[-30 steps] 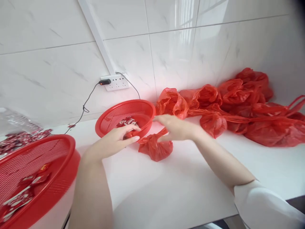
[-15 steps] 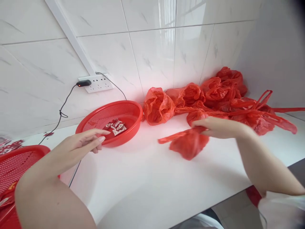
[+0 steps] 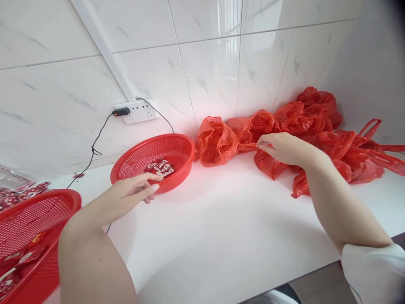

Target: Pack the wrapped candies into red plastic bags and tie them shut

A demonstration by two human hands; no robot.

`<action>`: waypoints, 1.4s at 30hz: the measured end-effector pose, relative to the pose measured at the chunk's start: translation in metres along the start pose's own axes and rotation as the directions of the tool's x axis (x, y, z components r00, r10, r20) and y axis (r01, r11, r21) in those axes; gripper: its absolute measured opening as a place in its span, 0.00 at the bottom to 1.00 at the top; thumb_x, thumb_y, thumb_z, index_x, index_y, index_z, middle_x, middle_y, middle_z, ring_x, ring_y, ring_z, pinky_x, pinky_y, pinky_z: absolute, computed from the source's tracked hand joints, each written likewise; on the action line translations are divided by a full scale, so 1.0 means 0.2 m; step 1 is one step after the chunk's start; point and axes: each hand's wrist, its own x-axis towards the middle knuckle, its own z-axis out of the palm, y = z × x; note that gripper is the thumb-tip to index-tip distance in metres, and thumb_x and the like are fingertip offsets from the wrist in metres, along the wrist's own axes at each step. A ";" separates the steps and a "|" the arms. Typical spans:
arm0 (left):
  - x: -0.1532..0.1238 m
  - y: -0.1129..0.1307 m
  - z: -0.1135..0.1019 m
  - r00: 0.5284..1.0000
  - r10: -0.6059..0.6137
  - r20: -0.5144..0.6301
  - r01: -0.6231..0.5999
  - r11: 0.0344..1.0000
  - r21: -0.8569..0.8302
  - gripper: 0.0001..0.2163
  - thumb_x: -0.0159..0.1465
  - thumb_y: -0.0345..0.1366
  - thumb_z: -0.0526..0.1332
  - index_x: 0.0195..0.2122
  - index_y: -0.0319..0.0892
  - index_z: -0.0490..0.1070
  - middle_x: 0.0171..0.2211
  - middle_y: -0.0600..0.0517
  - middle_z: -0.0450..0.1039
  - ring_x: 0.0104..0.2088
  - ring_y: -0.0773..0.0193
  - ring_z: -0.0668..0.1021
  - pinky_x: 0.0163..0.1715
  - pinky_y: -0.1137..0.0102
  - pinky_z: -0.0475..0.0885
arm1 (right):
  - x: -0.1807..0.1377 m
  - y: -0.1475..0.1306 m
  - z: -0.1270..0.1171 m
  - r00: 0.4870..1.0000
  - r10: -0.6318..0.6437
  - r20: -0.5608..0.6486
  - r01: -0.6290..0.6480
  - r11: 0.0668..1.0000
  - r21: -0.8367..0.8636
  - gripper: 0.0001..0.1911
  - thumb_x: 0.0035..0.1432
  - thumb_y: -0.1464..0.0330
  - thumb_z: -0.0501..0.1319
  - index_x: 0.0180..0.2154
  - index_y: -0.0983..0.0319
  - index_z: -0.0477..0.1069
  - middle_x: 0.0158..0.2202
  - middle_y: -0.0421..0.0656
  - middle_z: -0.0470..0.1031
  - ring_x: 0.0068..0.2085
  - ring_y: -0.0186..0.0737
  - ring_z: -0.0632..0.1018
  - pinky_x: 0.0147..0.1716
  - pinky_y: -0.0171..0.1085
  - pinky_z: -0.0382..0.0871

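Note:
My right hand (image 3: 280,147) is at the back row of red plastic bags, fingers pinched on the strap of a small filled red plastic bag (image 3: 268,164). Part of the strap is hidden under the fingers. Another red bag (image 3: 299,185) lies on the table, partly behind my right forearm. My left hand (image 3: 134,190) hovers at the front rim of a round red plastic basket (image 3: 179,179), fingers loosely bent and apart, nothing in them. Inside that basket lie several small red-and-white packets (image 3: 163,166).
A second red basket (image 3: 68,196) with red packets stands at the left, beside my left forearm. More red bags (image 3: 313,109) are heaped along the tiled wall. A power strip (image 3: 139,112) with a black plug and cable is on the wall above the white table (image 3: 215,228).
My right hand has let go of the bag it carried, which now lies to the right, and has moved up to another bag's strap. My left hand keeps its place by the basket.

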 end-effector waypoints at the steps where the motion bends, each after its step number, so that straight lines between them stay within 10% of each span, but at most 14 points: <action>1: 0.00 0.00 0.00 0.999 -0.014 0.053 0.014 1.000 -0.011 0.26 0.60 0.56 0.56 0.57 0.52 0.67 0.36 0.49 0.78 0.40 0.54 0.80 0.41 0.65 0.75 | 0.06 -0.01 0.02 1.000 -0.001 -0.012 0.001 1.000 0.018 0.09 0.58 0.66 0.55 0.34 0.57 0.73 0.36 0.43 0.77 0.34 0.45 0.75 0.35 0.42 0.65; 9: 0.00 -0.04 0.00 0.995 -0.046 0.087 0.048 0.999 -0.017 0.26 0.61 0.55 0.55 0.58 0.55 0.65 0.39 0.48 0.78 0.43 0.51 0.79 0.40 0.64 0.73 | 0.55 0.28 0.31 0.872 0.424 -0.246 -0.312 0.867 0.388 0.17 0.56 0.72 0.54 0.44 0.67 0.75 0.46 0.51 0.77 0.48 0.47 0.76 0.48 0.41 0.67; 16: 0.03 -0.04 0.01 0.992 -0.035 0.125 0.034 0.999 0.004 0.23 0.62 0.56 0.54 0.55 0.56 0.66 0.39 0.49 0.77 0.43 0.51 0.78 0.43 0.62 0.72 | 0.63 0.45 0.50 0.828 0.481 -0.289 -0.375 0.858 0.352 0.36 0.58 0.73 0.50 0.66 0.69 0.44 0.61 0.57 0.63 0.60 0.47 0.67 0.58 0.42 0.60; 19: 0.05 -0.01 0.04 0.986 -0.018 0.166 0.017 1.000 0.003 0.22 0.62 0.57 0.52 0.52 0.55 0.68 0.38 0.48 0.76 0.42 0.51 0.78 0.44 0.60 0.71 | 0.63 0.49 0.62 0.845 0.507 -0.169 -0.437 0.837 0.329 0.38 0.51 0.70 0.61 0.62 0.72 0.53 0.50 0.62 0.72 0.51 0.55 0.74 0.51 0.47 0.65; 23: 0.06 0.01 0.06 0.984 -0.016 0.180 0.018 1.000 -0.009 0.22 0.62 0.57 0.52 0.51 0.53 0.69 0.37 0.47 0.76 0.41 0.51 0.78 0.41 0.59 0.71 | 0.63 0.50 0.72 0.854 0.506 -0.116 -0.456 0.838 0.300 0.16 0.48 0.69 0.65 0.41 0.66 0.71 0.42 0.58 0.76 0.45 0.54 0.76 0.46 0.46 0.67; 31: 0.06 0.01 0.06 0.983 -0.045 0.177 0.044 0.999 0.013 0.21 0.62 0.57 0.52 0.50 0.54 0.69 0.37 0.49 0.76 0.40 0.52 0.78 0.40 0.61 0.71 | 0.61 0.40 0.58 0.811 0.480 -0.333 -0.361 0.860 0.360 0.01 0.51 0.70 0.56 0.28 0.60 0.64 0.35 0.50 0.75 0.39 0.46 0.74 0.43 0.41 0.65; 40: 0.04 0.05 0.06 0.983 -0.034 0.178 0.031 0.999 0.021 0.19 0.63 0.56 0.51 0.45 0.52 0.70 0.36 0.50 0.76 0.40 0.53 0.77 0.38 0.63 0.70 | 0.47 0.09 0.16 0.342 0.365 -0.866 0.170 0.882 0.439 0.09 0.57 0.69 0.47 0.29 0.56 0.45 0.34 0.45 0.65 0.36 0.40 0.68 0.42 0.39 0.64; 42: 0.04 0.08 0.07 0.982 -0.017 0.187 0.012 1.000 0.025 0.18 0.63 0.55 0.51 0.43 0.51 0.71 0.35 0.50 0.75 0.39 0.54 0.77 0.36 0.65 0.70 | 0.41 0.02 0.12 0.338 0.259 -0.905 0.141 0.937 0.320 0.07 0.57 0.70 0.49 0.29 0.57 0.48 0.35 0.47 0.66 0.40 0.43 0.68 0.45 0.41 0.63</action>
